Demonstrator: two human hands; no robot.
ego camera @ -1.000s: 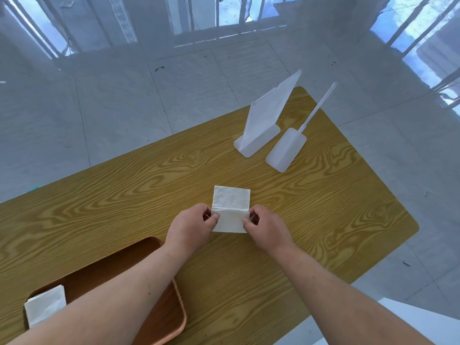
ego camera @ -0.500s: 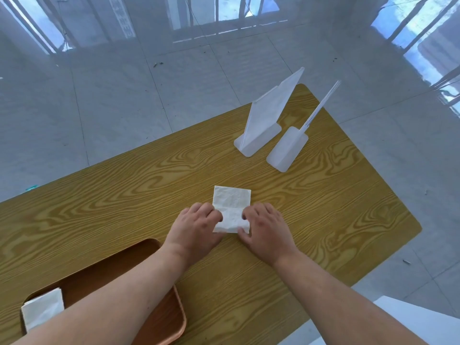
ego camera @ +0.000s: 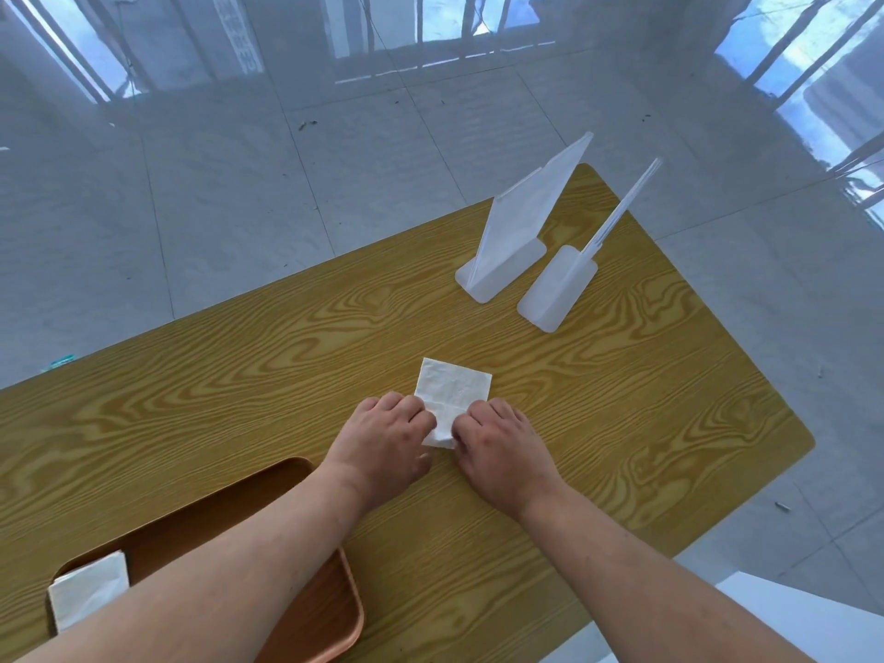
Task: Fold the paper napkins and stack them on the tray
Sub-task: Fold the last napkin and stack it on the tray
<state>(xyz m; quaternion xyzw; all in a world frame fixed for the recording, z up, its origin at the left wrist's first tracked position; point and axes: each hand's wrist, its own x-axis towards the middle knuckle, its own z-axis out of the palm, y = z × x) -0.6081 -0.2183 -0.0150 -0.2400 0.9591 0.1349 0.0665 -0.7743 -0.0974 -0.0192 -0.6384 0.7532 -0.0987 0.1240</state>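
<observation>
One folded napkin (ego camera: 88, 594) already lies at the near-left end of the tray (ego camera: 330, 610). Left hand (ego camera: 382, 447) and right hand (ego camera: 497, 449) grip the near edge of another napkin (ego camera: 452, 397) mid-surface, its fold unfinished, stacking still ahead

A white napkin (ego camera: 453, 392) is lying on the yellow wood-grain table (ego camera: 268, 356); the tray (ego camera: 330, 614) is showing brown, the stands (ego camera: 516, 241) translucent white
</observation>
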